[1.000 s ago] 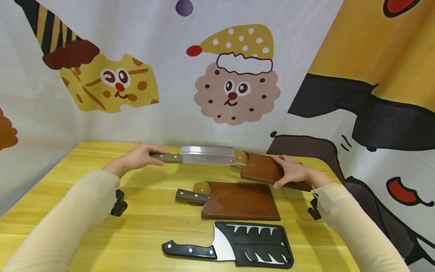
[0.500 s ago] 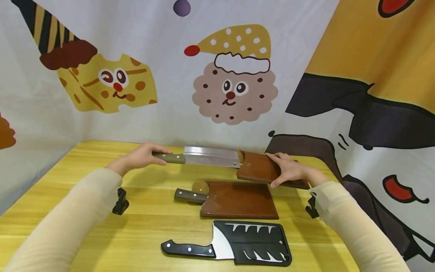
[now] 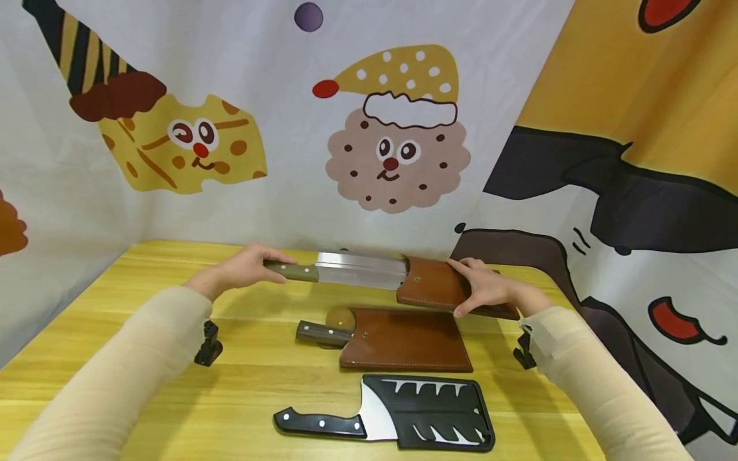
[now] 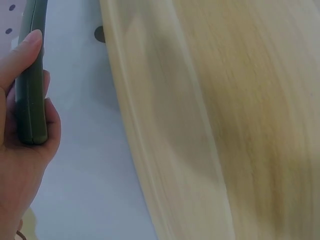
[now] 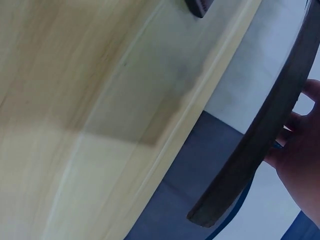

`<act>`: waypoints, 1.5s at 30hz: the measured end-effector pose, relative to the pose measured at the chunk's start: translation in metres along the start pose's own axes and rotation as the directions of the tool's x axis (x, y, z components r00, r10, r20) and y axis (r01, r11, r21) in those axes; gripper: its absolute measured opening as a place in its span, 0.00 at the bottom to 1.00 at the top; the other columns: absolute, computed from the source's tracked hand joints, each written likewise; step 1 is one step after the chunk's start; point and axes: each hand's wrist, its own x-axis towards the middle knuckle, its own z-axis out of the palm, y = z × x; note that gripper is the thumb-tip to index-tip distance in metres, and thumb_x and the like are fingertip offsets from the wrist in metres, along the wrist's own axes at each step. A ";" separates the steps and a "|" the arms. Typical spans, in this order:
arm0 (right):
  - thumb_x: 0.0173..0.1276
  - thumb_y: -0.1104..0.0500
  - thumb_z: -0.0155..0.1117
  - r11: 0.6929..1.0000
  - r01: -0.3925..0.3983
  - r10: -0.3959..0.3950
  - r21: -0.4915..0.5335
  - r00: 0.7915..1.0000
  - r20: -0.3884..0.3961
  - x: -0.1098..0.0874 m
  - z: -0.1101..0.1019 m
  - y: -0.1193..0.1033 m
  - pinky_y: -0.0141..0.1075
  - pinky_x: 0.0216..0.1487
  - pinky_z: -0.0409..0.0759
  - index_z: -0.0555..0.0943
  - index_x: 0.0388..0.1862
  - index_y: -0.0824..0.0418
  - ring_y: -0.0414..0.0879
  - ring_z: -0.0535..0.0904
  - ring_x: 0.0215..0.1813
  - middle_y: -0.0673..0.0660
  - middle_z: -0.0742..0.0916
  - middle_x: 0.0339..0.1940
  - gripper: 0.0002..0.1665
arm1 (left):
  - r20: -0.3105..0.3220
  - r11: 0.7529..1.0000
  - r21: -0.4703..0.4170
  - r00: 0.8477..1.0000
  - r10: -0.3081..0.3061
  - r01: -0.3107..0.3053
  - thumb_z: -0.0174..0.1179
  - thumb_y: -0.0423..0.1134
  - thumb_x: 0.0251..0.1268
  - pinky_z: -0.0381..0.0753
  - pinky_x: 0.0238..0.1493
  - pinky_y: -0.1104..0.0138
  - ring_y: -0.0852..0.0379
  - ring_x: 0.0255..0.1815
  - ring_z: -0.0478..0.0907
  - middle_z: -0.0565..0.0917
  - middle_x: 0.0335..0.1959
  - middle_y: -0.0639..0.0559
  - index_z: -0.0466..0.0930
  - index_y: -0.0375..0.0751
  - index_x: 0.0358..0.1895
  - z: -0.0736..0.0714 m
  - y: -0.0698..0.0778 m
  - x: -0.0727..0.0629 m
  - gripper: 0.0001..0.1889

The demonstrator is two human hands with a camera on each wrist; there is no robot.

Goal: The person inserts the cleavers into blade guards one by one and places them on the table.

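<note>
In the head view my left hand [image 3: 242,269] holds a cleaver by its green riveted handle [image 3: 294,271]. Its bright blade [image 3: 360,272] points right, and the far end is hidden in the mouth of a brown leather sheath [image 3: 429,282]. That sheath is gripped by my right hand [image 3: 487,288], thumb on the near side and fingers over the top. Thumb and fingers wrap the green handle [image 4: 31,95] in the left wrist view. From the right wrist, the sheath's dark edge [image 5: 255,140] shows with fingers behind it.
A second cleaver in a brown leather sheath [image 3: 409,342] lies just below, its dark handle [image 3: 325,333] to the left. Nearer still lies a black-handled cleaver [image 3: 323,424] in a black plastic guard [image 3: 446,413]. A printed cloth [image 3: 277,211] hangs behind the wooden table [image 3: 248,378].
My left hand has moved the cleaver rightward, and the sheath has come slightly left. The blade's end has passed from the sheath's mouth to inside it, and the sheath's tan flap is now hidden.
</note>
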 end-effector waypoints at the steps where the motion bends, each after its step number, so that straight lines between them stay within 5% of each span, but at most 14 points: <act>1: 0.42 0.40 0.76 1.000 0.007 -0.007 0.000 1.000 -0.003 0.001 0.000 -0.002 0.64 0.57 0.64 0.49 0.75 0.66 0.66 0.58 0.64 0.72 0.62 0.65 0.70 | 0.000 1.000 -0.001 1.000 0.004 -0.004 0.63 0.33 0.58 0.77 0.42 0.65 0.56 0.42 0.79 0.79 0.54 0.35 0.77 0.35 0.56 0.001 0.001 0.001 0.21; 18: 0.43 0.40 0.76 1.000 0.018 -0.017 -0.019 1.000 0.026 0.025 -0.005 -0.035 0.60 0.61 0.63 0.48 0.76 0.61 0.62 0.58 0.66 0.68 0.62 0.67 0.69 | 0.047 0.998 -0.040 0.998 0.052 -0.051 0.64 0.35 0.57 0.78 0.46 0.63 0.54 0.45 0.79 0.78 0.57 0.38 0.78 0.39 0.56 0.026 0.029 0.028 0.21; 27: 0.42 0.39 0.76 0.998 0.006 -0.004 -0.057 0.999 0.036 0.028 -0.007 -0.040 0.60 0.61 0.64 0.48 0.75 0.62 0.63 0.58 0.66 0.70 0.63 0.66 0.70 | 0.053 0.996 -0.070 0.997 0.061 -0.057 0.63 0.33 0.59 0.78 0.42 0.64 0.55 0.41 0.79 0.78 0.56 0.36 0.78 0.35 0.56 0.026 0.030 0.033 0.20; 36: 0.44 0.38 0.74 0.997 -0.033 0.020 0.071 0.985 0.172 0.030 -0.003 -0.043 0.59 0.62 0.62 0.46 0.76 0.61 0.62 0.59 0.65 0.69 0.60 0.69 0.69 | 0.057 0.998 -0.040 0.997 0.060 -0.058 0.63 0.35 0.59 0.79 0.47 0.61 0.50 0.47 0.79 0.79 0.56 0.37 0.78 0.35 0.56 0.034 0.038 0.032 0.20; 41: 0.40 0.32 0.72 0.998 0.040 -0.044 0.039 0.993 0.107 0.032 0.003 -0.054 0.59 0.60 0.64 0.49 0.75 0.61 0.62 0.61 0.64 0.69 0.62 0.67 0.71 | 0.065 0.997 -0.032 0.995 0.074 -0.072 0.63 0.34 0.58 0.78 0.48 0.61 0.49 0.48 0.79 0.79 0.55 0.38 0.79 0.36 0.55 0.043 0.048 0.038 0.20; 45: 0.40 0.34 0.74 0.999 0.025 -0.028 0.025 0.995 0.100 0.037 0.004 -0.056 0.58 0.61 0.64 0.48 0.76 0.60 0.61 0.60 0.65 0.68 0.63 0.67 0.71 | 0.053 0.994 -0.014 0.993 0.109 -0.108 0.64 0.34 0.58 0.79 0.48 0.61 0.48 0.48 0.79 0.80 0.54 0.37 0.79 0.34 0.54 0.046 0.051 0.040 0.20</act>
